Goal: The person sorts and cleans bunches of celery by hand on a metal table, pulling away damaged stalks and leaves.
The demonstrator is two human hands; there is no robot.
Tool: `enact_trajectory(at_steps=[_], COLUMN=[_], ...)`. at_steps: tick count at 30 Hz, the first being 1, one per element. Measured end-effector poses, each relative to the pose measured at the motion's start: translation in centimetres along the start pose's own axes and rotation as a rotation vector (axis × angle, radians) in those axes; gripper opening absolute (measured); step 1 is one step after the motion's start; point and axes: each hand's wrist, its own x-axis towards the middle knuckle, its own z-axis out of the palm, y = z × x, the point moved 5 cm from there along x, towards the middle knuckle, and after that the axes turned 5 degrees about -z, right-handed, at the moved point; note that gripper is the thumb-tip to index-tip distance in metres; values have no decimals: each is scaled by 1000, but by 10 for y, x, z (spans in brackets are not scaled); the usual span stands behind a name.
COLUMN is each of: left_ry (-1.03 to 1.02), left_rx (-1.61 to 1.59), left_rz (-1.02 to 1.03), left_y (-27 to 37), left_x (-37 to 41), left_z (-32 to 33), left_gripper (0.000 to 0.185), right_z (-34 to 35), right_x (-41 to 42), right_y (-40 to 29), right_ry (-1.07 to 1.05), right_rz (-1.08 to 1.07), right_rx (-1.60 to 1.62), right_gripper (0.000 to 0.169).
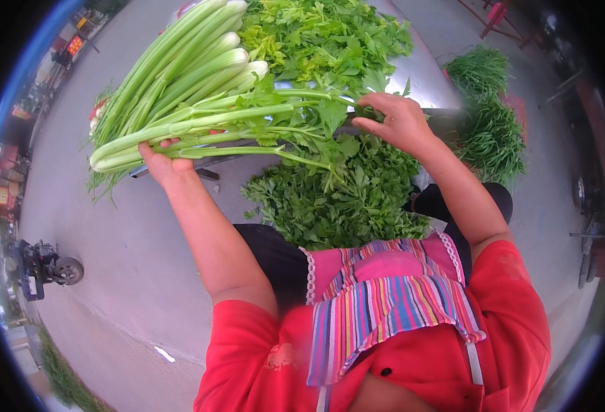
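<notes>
My left hand grips a bunch of celery from below near its pale base. The bunch lies nearly level, its stalks and leaves spreading to the right. At the leafy end is my right hand, thumb and forefinger apart around a stalk tip and some leaves; whether it pinches them is unclear. Trimmed celery stalks are stacked just beyond, white bases facing right. Beside them a heap of celery leaves covers part of a metal table. Another leaf pile sits below my hands, between my knees.
Bundles of thin green vegetables stand right of the table. A table leg shows beneath the held bunch. My striped apron covers my lap. A small wheeled vehicle is parked at the far left on the pavement.
</notes>
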Motion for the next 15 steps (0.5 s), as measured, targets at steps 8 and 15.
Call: enact_trajectory(at_steps=[8, 15], left_ry=[-132, -385], left_rx=[33, 87], left_rz=[-38, 155], left_y=[2, 9], left_x=[5, -30], left_z=[-10, 20], left_gripper=[32, 54], right_z=[-10, -15], right_x=[-22, -47], right_y=[-12, -29], right_ry=[172, -70], right_rz=[-294, -374], right_rx=[-68, 180], right_gripper=[16, 15])
